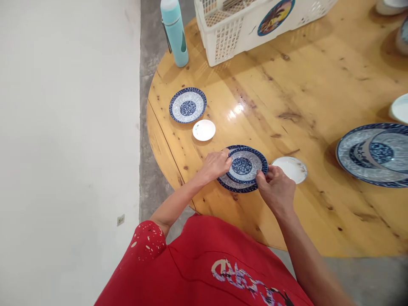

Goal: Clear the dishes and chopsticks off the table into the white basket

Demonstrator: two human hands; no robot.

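The left hand [216, 165] and right hand [276, 186] pinch opposite rims of a round blue-and-white ceramic plate [242, 165] between them, above a similarly patterned lower plate [236, 188].

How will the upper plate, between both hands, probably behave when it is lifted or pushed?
The upper plate is probably stiff and could chip, since it looks like patterned ceramic. Being wide and shallow, it would likely slide rather than roll if pushed flat.
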